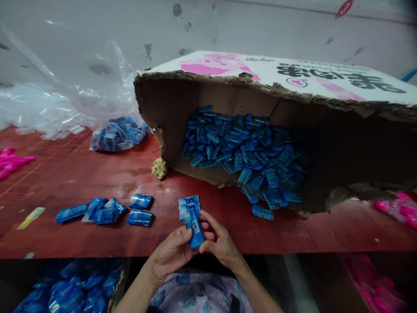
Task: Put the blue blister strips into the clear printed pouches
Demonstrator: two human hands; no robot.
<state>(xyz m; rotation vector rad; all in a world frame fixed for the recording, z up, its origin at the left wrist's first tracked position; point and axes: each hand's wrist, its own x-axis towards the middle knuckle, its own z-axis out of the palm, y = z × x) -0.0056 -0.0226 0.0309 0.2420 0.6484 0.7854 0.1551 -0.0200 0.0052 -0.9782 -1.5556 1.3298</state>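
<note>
The blue packet (193,217), barcode label (196,227) showing, fills the grip of the left hand (172,249) and right hand (225,248).

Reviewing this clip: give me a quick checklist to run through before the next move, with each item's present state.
1. Left hand gripping the blue packet: ok, thumb on its front.
2. Right hand on the packet: ok, at its right side.
3. Packet's upper end sealed: cannot tell.
4. Box opening towards the person: ok.
5. All blue pieces well inside the box: not ok, one lies out at the opening.
6. Finished-looking packets on the table lying separately: not ok, several overlap.
</note>
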